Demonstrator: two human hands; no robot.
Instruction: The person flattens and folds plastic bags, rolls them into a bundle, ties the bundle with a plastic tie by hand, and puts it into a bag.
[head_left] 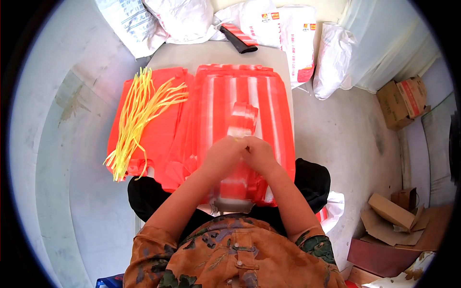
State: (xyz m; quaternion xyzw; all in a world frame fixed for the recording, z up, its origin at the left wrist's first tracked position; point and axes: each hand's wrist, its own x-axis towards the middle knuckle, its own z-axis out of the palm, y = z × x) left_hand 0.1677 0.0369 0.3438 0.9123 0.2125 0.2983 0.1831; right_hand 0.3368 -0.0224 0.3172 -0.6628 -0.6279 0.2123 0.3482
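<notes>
Both of my hands are closed and meet over the middle of the table. My left hand [224, 154] and my right hand [260, 153] are gathered round the near end of a folded bundle of red-and-white striped plastic bags [243, 117]. A small yellowish bit shows at my fingertips; what exactly the fingers pinch is partly hidden. Beneath the hands lies a thick flat stack of red-and-white striped plastic bags [278, 105]. To the left, a bunch of loose yellow strips [132, 117] rests on plain red plastic sheeting [165, 122].
White woven sacks [180, 19] and printed bags [295, 43] line the table's far edge [182, 55]. A black-and-striped roll [238, 39] lies there too. Cardboard boxes [402, 103] stand on the floor at right, with an opened carton [394, 218] nearer. My black-clad knees flank the table.
</notes>
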